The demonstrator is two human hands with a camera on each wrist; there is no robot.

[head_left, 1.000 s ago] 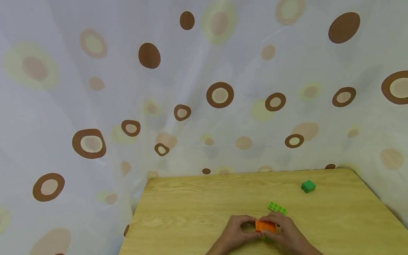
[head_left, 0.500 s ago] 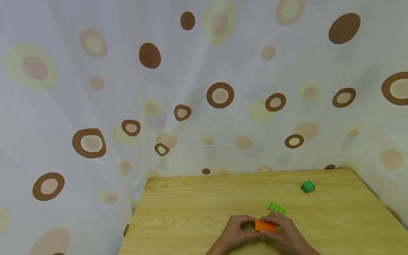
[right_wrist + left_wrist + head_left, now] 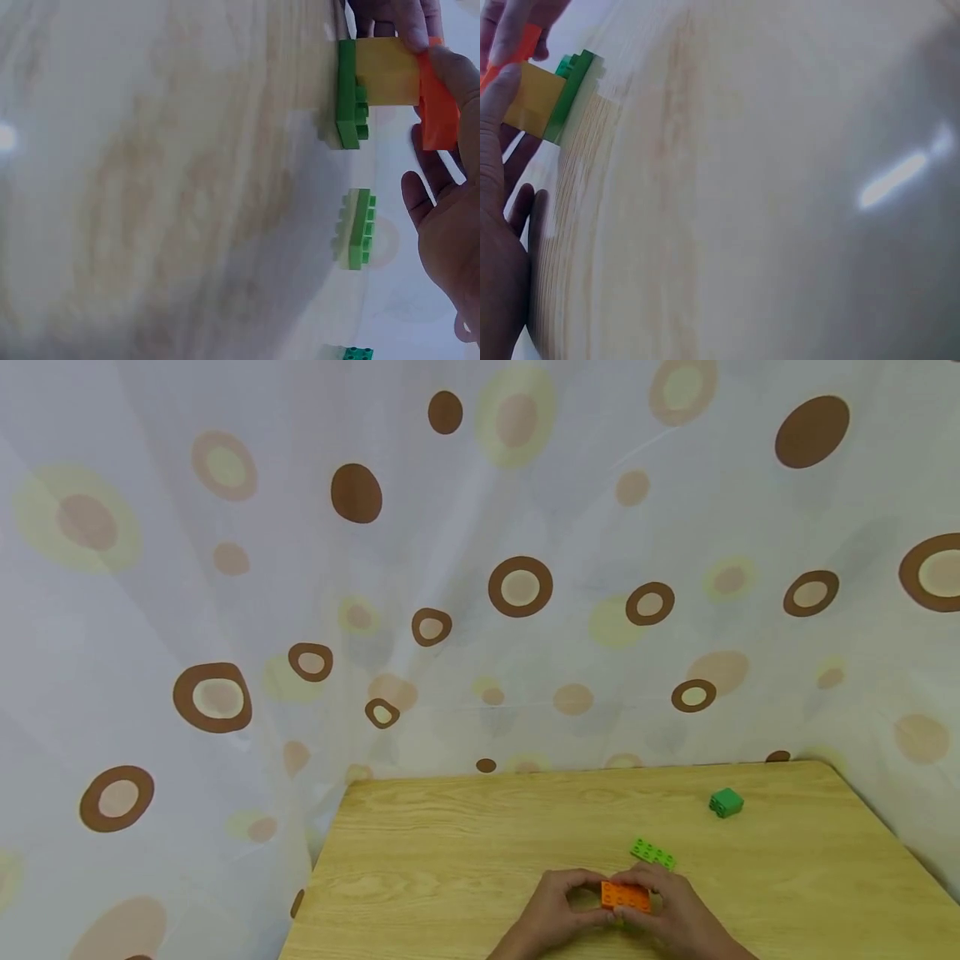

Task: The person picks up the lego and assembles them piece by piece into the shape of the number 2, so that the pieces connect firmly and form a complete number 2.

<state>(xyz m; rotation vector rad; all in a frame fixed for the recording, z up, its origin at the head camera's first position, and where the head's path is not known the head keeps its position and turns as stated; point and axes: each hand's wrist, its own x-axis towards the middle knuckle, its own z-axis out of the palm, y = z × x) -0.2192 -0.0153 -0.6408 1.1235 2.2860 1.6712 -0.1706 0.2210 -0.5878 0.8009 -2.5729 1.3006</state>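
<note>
Both hands meet over a small stack of toy building bricks near the front of the table. At its top is an orange studded brick (image 3: 626, 896), sitting on a yellow block (image 3: 386, 71). The yellow block stands on a flat green brick (image 3: 347, 97), whose bare studs show at one end in the right wrist view. My left hand (image 3: 551, 906) pinches the orange brick's left end between thumb and fingers. From the other side, my right hand (image 3: 678, 906) grips its right part, thumb in front and fingers behind. The hands largely hide the lower stack in the head view.
Just beyond the right hand lies a flat light green brick (image 3: 653, 853), studs up. Farther back on the right is a darker green brick (image 3: 726, 802). The wooden table (image 3: 450, 835) backs onto a spotted curtain (image 3: 585, 527).
</note>
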